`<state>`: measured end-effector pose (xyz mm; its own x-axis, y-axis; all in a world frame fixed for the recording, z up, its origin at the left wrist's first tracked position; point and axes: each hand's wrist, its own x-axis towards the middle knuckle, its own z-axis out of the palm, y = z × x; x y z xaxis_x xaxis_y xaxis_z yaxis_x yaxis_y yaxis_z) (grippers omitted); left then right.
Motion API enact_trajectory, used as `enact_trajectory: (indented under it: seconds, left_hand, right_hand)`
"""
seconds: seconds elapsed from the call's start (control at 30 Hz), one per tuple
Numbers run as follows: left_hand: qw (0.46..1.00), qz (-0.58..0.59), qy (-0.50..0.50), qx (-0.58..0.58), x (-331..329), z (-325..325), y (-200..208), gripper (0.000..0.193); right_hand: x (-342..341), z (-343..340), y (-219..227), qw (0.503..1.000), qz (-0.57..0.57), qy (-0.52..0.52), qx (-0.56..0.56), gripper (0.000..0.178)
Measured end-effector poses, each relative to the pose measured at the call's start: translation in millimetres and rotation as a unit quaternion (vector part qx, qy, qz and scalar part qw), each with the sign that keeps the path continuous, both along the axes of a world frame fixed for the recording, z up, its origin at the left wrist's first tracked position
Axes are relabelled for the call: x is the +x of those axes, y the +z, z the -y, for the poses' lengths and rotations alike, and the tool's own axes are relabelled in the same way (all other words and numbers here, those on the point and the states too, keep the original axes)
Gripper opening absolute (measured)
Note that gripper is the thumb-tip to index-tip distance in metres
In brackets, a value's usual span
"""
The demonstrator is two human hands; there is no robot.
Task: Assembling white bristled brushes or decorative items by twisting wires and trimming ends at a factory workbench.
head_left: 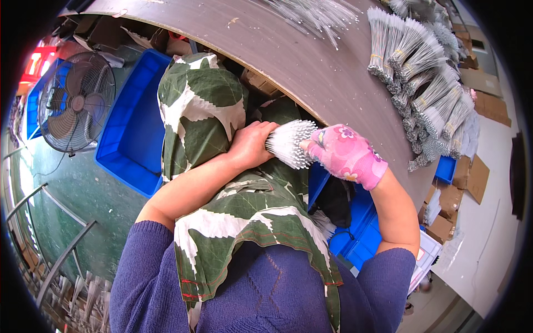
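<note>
A bundle of thin wire brushes with white bristles (pixel 290 144) is held over my lap, its bristly ends fanned toward the right. My bare left hand (pixel 252 145) is closed around the bundle's left end. In a pink flowered glove, my right hand (pixel 347 155) has its fingers curled against the right side of the bristles, the thumb touching them. The glove hides most of what those fingers grip. Beneath both hands lies a green and white leaf-patterned apron (pixel 216 222) covering my lap.
A brown table (pixel 311 72) curves ahead, with tied bundles of brushes (pixel 416 61) piled at its right and loose brushes (pixel 316 16) at the far edge. To the left are a blue bin (pixel 130 127) and a floor fan (pixel 78 102). Cardboard boxes (pixel 472 177) lie at right.
</note>
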<state>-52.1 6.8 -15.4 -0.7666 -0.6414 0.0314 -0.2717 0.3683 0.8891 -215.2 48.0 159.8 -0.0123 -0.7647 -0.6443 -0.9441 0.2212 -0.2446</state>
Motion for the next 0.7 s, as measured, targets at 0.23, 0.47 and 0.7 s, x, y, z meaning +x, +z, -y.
enact_trajectory:
  seconds: [0.23, 0.47, 0.7]
  left_hand:
    - [1.000, 0.015, -0.006, -0.005, 0, 0, -3, 0.043]
    - [1.000, -0.003, -0.005, -0.010, 1, 0, -4, 0.043]
    - [1.000, -0.010, -0.006, -0.009, 1, 0, -1, 0.041]
  right_hand:
    - [-14, 2, -2, 0.985, 0.139, -0.086, 0.049, 0.033]
    - [-12, 0, -4, 0.973, 0.158, -0.134, 0.099, 0.034]
    - [-12, -4, -3, 0.958, 0.203, -0.186, 0.077, 0.032]
